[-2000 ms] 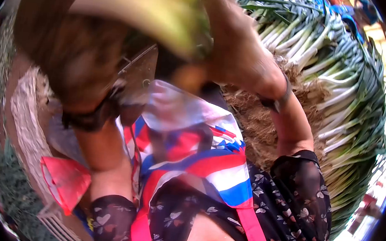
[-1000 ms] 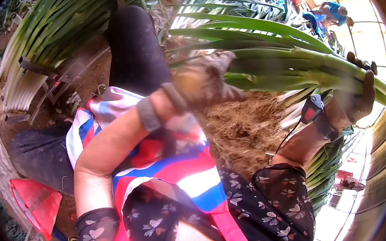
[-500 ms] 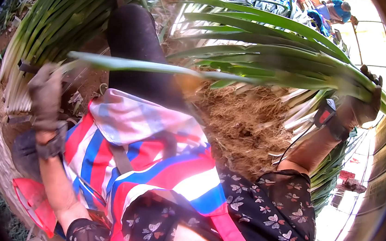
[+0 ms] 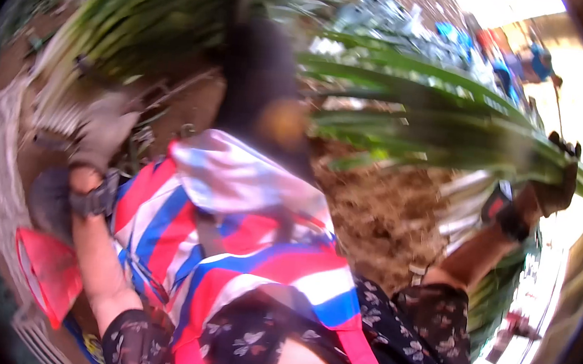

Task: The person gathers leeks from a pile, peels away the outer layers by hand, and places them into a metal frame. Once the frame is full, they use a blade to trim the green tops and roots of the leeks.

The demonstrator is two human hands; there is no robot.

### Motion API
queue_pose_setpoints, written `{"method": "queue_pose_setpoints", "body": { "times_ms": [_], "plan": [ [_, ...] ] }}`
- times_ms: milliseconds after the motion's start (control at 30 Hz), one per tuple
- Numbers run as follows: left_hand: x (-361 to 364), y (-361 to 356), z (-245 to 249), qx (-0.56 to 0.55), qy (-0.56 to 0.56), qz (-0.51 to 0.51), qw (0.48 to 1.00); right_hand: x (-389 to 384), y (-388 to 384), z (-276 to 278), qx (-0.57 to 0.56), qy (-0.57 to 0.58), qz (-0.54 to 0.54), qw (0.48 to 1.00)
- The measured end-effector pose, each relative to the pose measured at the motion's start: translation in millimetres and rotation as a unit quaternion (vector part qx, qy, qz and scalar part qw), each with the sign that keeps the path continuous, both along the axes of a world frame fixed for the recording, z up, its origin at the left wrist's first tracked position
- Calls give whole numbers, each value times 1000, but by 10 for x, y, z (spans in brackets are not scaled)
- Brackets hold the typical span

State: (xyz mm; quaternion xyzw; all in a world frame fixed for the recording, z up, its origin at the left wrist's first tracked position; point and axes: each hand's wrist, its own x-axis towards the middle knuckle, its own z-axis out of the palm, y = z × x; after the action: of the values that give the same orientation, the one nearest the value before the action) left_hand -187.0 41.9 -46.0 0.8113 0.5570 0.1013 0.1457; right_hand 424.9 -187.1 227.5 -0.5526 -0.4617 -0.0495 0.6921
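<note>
At the right, my gloved right hand (image 4: pixel 554 190) is closed around a bunch of long green leeks (image 4: pixel 444 130), whose leaves spread leftward. My left hand (image 4: pixel 105 129), also gloved, is at the left beside the white stalks of a large leek pile (image 4: pixel 120 25). Its fingers are smeared by motion, and I cannot make out anything in them. More pale stalks (image 4: pixel 465 199) show below the held bunch.
Brown tangled roots (image 4: pixel 380 211) lie right of my dark-clothed leg (image 4: pixel 263 74). A striped cloth (image 4: pixel 250 248) covers my lap. A red bag-like item (image 4: pixel 51 275) is at lower left. Another person (image 4: pixel 534 64) is at the upper right.
The long pale green stalk that crossed in front from my left hand is no longer seen. My left hand has moved slightly right and down. The view has shifted and blurred.
</note>
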Motion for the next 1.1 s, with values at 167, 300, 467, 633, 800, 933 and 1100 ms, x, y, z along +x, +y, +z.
{"method": "queue_pose_setpoints", "body": {
  "times_ms": [167,300,467,633,800,933,1100],
  "plan": [
    [-246,163,56,119,75,92,986,-362,616,-48,-71,-2,141,987],
    [-693,385,198,220,70,152,961,-851,1376,111,-144,-334,47,930],
    [-1320,1026,-6,184,-12,217,959,-1849,2584,417,-145,-614,54,774],
    [-1249,1477,-266,118,-23,192,974,-3726,3884,112,-345,-536,179,749],
    [-993,1648,-638,115,181,175,961,-5151,5160,-1066,-358,-694,211,587],
    [-957,1710,-769,308,305,214,876,-5970,5474,-1744,-351,-761,259,480],
    [-1472,1685,-396,342,-23,148,928,-6429,5475,-2195,-400,-729,319,454]
  ]
}}
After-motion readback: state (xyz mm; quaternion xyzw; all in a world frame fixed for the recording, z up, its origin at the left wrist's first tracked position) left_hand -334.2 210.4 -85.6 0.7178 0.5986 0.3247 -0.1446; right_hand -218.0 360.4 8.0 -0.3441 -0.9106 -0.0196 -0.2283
